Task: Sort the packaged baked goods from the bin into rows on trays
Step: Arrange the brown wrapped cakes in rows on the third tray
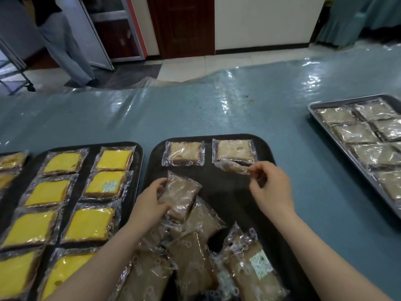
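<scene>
A black tray (230,192) lies in front of me with two wrapped brown cake slices laid flat along its far edge, one at the left (184,153) and one at the right (234,151). My left hand (149,200) grips a wrapped brown slice (181,195) atop a loose pile of wrapped brown slices (195,257) at the tray's near end. My right hand (271,187) pinches another wrapped slice (233,167) by its edge, holding it just below the far right slice.
A black tray (138,148) at the left carries rows of wrapped yellow cake slices (86,224). A metal tray (312,109) at the right holds rows of wrapped brown slices. The table has a blue cover under clear plastic. A person's legs (65,46) stand beyond the table.
</scene>
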`<state>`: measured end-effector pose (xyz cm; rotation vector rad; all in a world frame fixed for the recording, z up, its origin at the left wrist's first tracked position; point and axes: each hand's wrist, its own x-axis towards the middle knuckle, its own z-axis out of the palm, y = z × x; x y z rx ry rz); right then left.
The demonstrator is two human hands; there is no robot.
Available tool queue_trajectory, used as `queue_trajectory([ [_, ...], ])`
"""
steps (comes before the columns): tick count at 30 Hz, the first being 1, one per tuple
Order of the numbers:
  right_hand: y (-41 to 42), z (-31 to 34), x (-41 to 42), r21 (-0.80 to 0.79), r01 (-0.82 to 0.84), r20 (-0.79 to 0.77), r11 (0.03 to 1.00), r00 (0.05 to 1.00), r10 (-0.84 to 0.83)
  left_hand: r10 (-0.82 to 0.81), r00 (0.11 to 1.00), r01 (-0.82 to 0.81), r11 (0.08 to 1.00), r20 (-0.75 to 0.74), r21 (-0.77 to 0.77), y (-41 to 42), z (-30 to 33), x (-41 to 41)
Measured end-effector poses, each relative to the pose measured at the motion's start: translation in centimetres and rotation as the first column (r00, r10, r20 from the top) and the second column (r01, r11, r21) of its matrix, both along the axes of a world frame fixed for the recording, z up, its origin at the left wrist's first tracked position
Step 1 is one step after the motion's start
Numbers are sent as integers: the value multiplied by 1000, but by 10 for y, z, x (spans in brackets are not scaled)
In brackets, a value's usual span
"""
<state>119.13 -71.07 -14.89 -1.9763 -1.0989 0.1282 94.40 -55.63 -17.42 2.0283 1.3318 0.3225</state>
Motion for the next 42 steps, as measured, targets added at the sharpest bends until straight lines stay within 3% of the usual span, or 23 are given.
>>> queue_trajectory([
  [3, -1, -9, 2, -183, -157, 147, 970, 972, 185, -67, 998, 65, 988, 11, 141, 6, 10, 8],
  [7, -5, -38, -1, -315, -189, 73, 930, 972, 222, -101, 982, 157, 908, -159, 388, 7, 14, 25],
  [10, 4, -52, -4, -372, -223, 25, 901, 968, 250, -130, 962, 199, 936, -239, 291, -10, 1, 40],
  [15, 31, -67, -2, -487, -260, 123, 834, 925, 360, -80, 871, 129, 989, -485, 69, -16, -32, 62],
  [18, 39, -80, 2, -583, -239, 179, 777, 895, 409, -171, 801, 260, 963, -573, 76, -8, -44, 61],
  [24, 27, -94, 14, -555, -265, 215, 788, 870, 443, -421, 700, 561, 824, -577, 79, 21, -40, 39],
  [30, 34, -87, 17, -559, -257, 205, 788, 878, 432, -464, 673, 603, 795, -576, 66, 29, -41, 42],
  [32, 36, -82, 18, -564, -280, 159, 777, 887, 434, -479, 687, 605, 794, -546, 65, 30, -36, 43],
  [34, 37, -72, 15, -557, -291, 111, 778, 902, 417, -454, 756, 558, 824, -472, 101, 27, -30, 40],
  [38, 36, -47, -17, -375, -186, 190, 908, 943, 272, -289, 917, 338, 929, -275, 152, 12, -17, 10],
  [40, 36, -39, -40, -434, -251, 28, 865, 956, 291, -207, 942, 237, 968, -264, 83, 3, -10, -17],
  [42, 34, -40, -62, -549, -355, -158, 757, 933, 324, -149, 946, 155, 988, -288, 0, -11, -5, -45],
])
